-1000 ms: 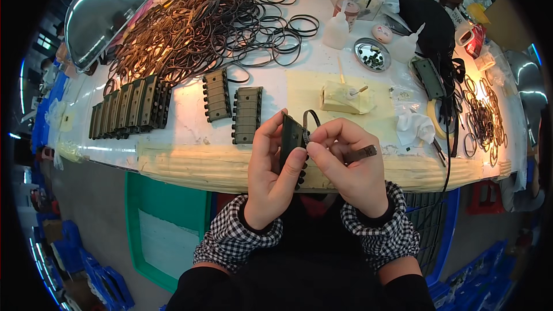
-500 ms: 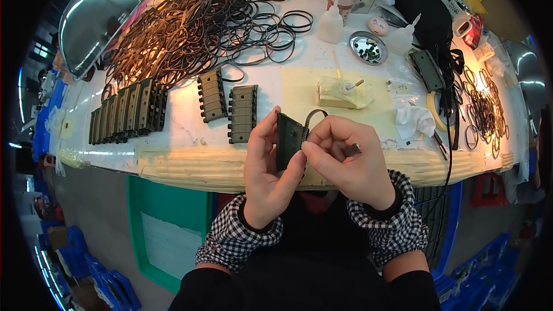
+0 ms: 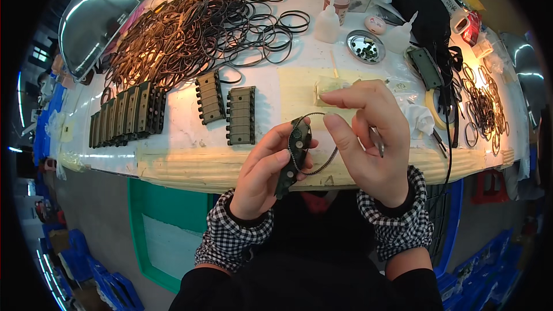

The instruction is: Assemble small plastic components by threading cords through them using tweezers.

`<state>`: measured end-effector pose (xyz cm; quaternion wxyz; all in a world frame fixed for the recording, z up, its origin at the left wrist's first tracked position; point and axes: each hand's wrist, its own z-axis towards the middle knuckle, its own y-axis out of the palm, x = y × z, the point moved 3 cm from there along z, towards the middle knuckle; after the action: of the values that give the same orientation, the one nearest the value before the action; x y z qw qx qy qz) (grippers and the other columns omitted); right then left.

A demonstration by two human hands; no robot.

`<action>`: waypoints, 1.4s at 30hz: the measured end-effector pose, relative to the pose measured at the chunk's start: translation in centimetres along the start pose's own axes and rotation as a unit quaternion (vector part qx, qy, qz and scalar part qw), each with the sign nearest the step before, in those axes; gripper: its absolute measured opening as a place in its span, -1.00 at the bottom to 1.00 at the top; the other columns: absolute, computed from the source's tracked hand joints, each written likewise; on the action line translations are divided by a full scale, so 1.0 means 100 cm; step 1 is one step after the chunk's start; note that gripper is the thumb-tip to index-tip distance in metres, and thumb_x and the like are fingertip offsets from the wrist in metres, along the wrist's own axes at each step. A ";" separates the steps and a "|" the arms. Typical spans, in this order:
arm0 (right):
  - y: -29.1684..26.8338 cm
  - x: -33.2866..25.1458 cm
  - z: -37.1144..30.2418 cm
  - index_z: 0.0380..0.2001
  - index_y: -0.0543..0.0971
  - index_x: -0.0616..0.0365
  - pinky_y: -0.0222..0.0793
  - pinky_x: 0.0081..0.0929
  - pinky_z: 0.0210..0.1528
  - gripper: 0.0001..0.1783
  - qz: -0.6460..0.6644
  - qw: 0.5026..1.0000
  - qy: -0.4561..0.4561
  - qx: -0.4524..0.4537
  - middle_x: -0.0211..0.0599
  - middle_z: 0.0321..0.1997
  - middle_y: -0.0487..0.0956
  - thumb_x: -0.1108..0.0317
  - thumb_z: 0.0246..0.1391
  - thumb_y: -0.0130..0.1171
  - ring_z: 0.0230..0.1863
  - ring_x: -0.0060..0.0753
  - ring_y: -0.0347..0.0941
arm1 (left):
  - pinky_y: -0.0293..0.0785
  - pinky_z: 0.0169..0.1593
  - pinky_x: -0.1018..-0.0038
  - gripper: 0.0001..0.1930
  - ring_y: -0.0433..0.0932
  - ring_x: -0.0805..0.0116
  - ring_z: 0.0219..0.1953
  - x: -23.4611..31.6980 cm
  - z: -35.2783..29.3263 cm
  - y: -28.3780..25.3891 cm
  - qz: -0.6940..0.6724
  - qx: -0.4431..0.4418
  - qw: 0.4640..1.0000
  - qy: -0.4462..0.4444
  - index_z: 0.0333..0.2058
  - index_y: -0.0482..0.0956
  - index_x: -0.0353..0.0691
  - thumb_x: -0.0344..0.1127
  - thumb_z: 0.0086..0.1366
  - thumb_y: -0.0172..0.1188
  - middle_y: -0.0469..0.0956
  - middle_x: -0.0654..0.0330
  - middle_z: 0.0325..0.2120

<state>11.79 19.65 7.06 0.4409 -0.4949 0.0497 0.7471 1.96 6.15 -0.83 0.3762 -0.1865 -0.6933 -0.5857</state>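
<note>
My left hand (image 3: 258, 174) grips a dark green ribbed part (image 3: 285, 183), turned so that a narrow side with round pale spots shows. A thin toothed black belt (image 3: 327, 163) loops from that side out to the right. My right hand (image 3: 377, 141) is just beyond the loop, its thumb and forefinger spread apart. Its other fingers curl around a slim pointed metal tool (image 3: 378, 141), whose exact kind I cannot make out. Two similar green parts, one (image 3: 241, 115) nearer and one (image 3: 209, 98) farther left, lie on the table beyond my left hand.
Several more green parts (image 3: 129, 112) stand in a row at left, before a tangled heap of belts (image 3: 190, 40). Right of centre are a squeeze bottle (image 3: 328, 25) and a metal dish (image 3: 352, 52) of small green bits. A green bin (image 3: 135, 230) is below the table edge.
My right hand has drawn away from the green part, up and to the right, and its thumb and forefinger have spread. The part has been turned in my left hand, and the belt loop now shows wide.
</note>
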 end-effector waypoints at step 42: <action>0.005 0.006 0.003 -0.34 0.54 0.20 0.37 -0.47 -0.42 -0.82 -0.025 0.998 -0.046 -0.033 -0.30 -0.36 0.55 0.50 -0.08 0.28 -0.41 -0.30 0.48 | 0.38 -0.08 0.58 -0.56 0.44 0.51 -0.14 0.003 0.004 0.021 0.191 0.151 0.957 0.160 0.17 0.18 -0.34 -0.28 0.39 -0.06 0.44 0.18 -0.15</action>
<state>11.16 19.90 6.59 0.4450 -0.4749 -0.0077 0.7592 3.09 7.02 0.79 0.6108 -0.1603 -0.6556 -0.4140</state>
